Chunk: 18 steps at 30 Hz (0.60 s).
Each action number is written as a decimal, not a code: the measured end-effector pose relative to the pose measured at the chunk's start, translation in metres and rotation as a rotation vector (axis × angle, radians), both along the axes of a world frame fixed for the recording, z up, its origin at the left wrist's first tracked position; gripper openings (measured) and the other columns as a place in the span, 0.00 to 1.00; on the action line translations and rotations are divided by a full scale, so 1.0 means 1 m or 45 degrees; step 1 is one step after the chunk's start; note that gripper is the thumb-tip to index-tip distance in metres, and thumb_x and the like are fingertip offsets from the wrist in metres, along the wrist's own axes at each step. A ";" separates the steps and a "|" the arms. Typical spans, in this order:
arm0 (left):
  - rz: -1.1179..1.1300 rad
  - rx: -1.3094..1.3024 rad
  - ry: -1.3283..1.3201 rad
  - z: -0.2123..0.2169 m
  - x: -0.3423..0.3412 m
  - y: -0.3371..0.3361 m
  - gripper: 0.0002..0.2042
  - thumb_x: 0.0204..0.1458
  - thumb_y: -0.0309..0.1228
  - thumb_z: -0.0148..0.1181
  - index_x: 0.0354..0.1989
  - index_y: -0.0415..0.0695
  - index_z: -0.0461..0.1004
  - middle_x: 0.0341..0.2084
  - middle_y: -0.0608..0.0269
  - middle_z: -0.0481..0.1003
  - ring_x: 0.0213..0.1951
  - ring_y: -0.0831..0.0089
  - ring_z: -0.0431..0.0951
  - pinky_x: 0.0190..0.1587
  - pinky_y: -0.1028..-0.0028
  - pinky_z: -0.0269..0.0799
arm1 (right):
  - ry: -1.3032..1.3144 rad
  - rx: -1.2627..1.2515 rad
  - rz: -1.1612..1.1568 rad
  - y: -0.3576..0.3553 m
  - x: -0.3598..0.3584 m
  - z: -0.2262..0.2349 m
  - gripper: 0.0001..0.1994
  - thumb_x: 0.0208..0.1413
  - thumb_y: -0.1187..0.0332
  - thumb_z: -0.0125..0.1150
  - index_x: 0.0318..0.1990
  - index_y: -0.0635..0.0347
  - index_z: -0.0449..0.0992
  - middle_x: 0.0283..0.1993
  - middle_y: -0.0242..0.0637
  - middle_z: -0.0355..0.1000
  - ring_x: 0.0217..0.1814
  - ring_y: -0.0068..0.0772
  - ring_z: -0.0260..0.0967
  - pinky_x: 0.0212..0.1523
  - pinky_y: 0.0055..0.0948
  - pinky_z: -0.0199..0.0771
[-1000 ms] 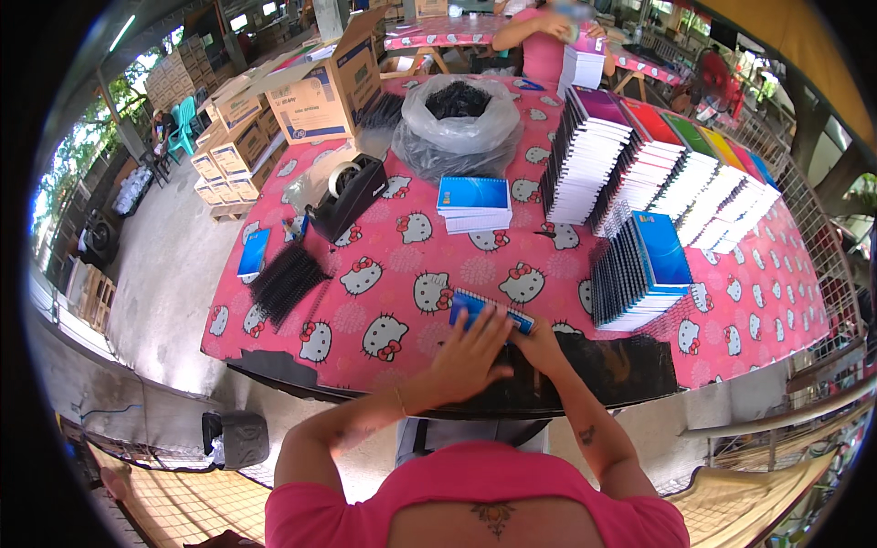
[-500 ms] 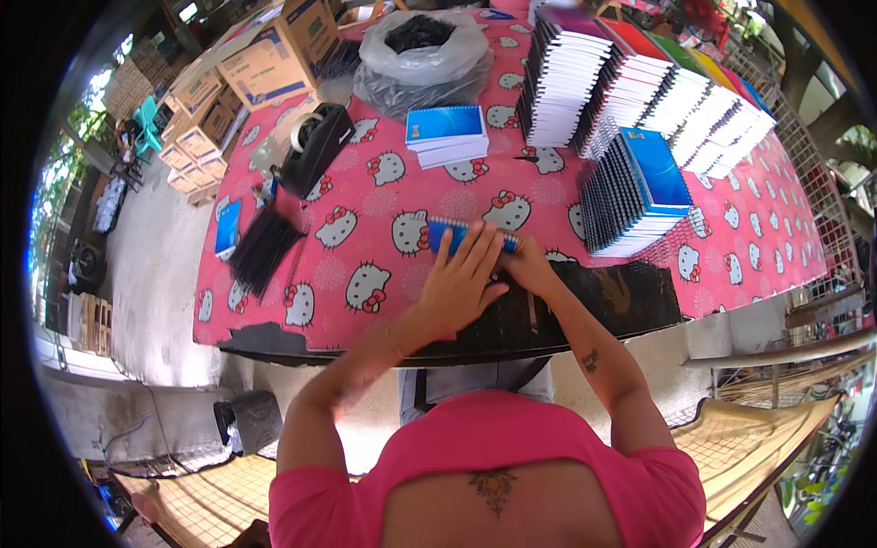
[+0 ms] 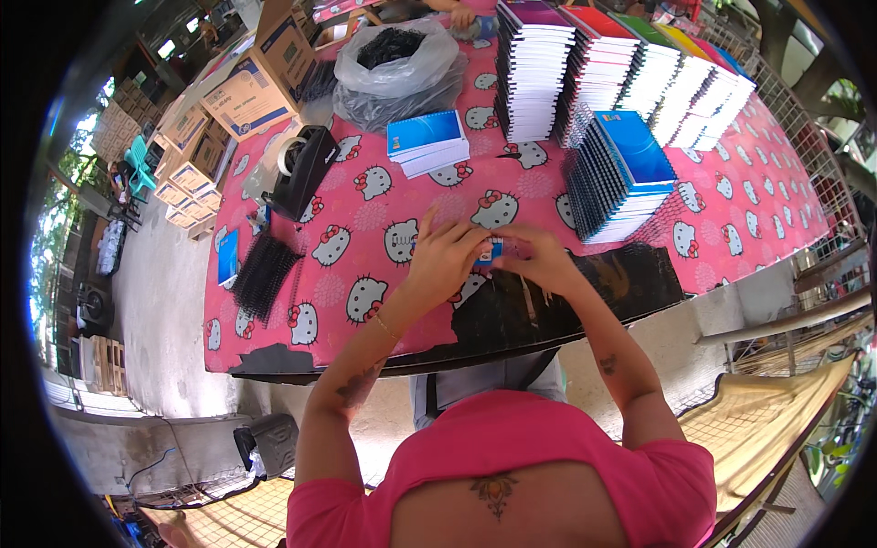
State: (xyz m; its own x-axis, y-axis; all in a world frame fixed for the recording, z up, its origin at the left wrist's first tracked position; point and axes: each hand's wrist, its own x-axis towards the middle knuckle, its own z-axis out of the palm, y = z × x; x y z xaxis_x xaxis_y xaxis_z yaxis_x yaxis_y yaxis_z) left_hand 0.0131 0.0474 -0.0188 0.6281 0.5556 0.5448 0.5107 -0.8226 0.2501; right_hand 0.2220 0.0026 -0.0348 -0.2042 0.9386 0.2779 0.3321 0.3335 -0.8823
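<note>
Across the whole width of the view runs a long table [image 3: 731, 228] under a pink cartoon-cat cloth, its near edge bare and black where the cloth stops. Along the far edge stand tall stacks of spiral notebooks [image 3: 630, 64] with covers of many colours, set side by side, likely so each colour can be reached. Toward the right end a lower, slanted stack of blue-covered notebooks [image 3: 617, 173] leans like a fan. At the far left corner, open cardboard boxes [image 3: 251, 87] crowd the table's edge, and beside them sits a clear plastic bag [image 3: 397, 68] of black binding coils. A small pile of blue notebooks [image 3: 427, 142] lies nearer the middle, with a black tape dispenser [image 3: 301, 169] to its left. Near the left end a bundle of black binding combs [image 3: 263, 274] lies flat, next to a lone blue booklet [image 3: 227, 257].

At the near edge, around the middle, both hands meet over a small blue booklet [image 3: 491, 252] lying on the cloth. The left hand [image 3: 448, 260] lies over its left side, fingers curved down and pressed on it, seemingly to steady it. The right hand [image 3: 539, 260] pinches at its right side with bunched fingertips; how firmly cannot be told.
</note>
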 end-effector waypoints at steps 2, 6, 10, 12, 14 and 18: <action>-0.008 -0.010 -0.018 0.000 0.006 -0.001 0.09 0.57 0.34 0.61 0.45 0.49 0.78 0.38 0.67 0.79 0.44 0.66 0.79 0.67 0.48 0.53 | 0.114 -0.035 0.036 0.003 0.021 -0.003 0.16 0.56 0.72 0.66 0.51 0.66 0.78 0.41 0.33 0.79 0.44 0.23 0.74 0.44 0.22 0.75; -0.027 0.029 -0.027 0.002 0.007 -0.001 0.09 0.56 0.33 0.62 0.44 0.49 0.78 0.36 0.66 0.78 0.42 0.64 0.78 0.66 0.50 0.54 | 0.184 -0.282 0.019 0.005 0.024 0.010 0.10 0.55 0.72 0.65 0.43 0.68 0.81 0.36 0.39 0.80 0.37 0.23 0.77 0.42 0.27 0.77; -0.017 0.042 -0.058 0.003 0.004 -0.004 0.09 0.54 0.34 0.64 0.43 0.48 0.77 0.35 0.65 0.78 0.41 0.63 0.78 0.62 0.52 0.59 | 0.002 -0.147 0.139 0.013 0.027 0.016 0.08 0.55 0.72 0.66 0.39 0.67 0.80 0.33 0.36 0.79 0.35 0.20 0.75 0.37 0.26 0.75; -0.015 0.006 -0.035 0.002 0.001 -0.006 0.09 0.53 0.34 0.64 0.42 0.48 0.77 0.35 0.63 0.77 0.40 0.61 0.77 0.59 0.54 0.64 | 0.065 -0.126 0.199 0.013 0.023 0.018 0.07 0.54 0.72 0.66 0.36 0.67 0.78 0.30 0.36 0.76 0.35 0.23 0.74 0.39 0.27 0.75; -0.033 -0.046 0.021 0.006 0.001 -0.009 0.09 0.53 0.32 0.65 0.41 0.47 0.77 0.35 0.61 0.77 0.40 0.59 0.78 0.53 0.58 0.69 | -0.103 0.040 0.075 0.010 0.016 0.022 0.07 0.52 0.73 0.67 0.35 0.67 0.77 0.30 0.39 0.76 0.34 0.28 0.75 0.39 0.28 0.75; -0.051 -0.149 0.020 0.038 0.016 -0.019 0.09 0.53 0.27 0.63 0.42 0.44 0.77 0.36 0.58 0.79 0.39 0.54 0.79 0.44 0.61 0.75 | -0.147 0.291 -0.238 -0.006 0.013 0.036 0.09 0.49 0.72 0.68 0.38 0.62 0.77 0.35 0.45 0.76 0.37 0.41 0.76 0.40 0.32 0.75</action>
State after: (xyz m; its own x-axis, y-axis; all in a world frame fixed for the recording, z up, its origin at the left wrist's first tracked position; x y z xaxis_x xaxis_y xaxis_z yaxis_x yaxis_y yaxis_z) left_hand 0.0290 0.0289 0.0192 0.6589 0.5893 0.4674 0.4828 -0.8079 0.3380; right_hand 0.2355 -0.0037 0.0008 -0.0765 0.8788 0.4710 0.5002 0.4425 -0.7443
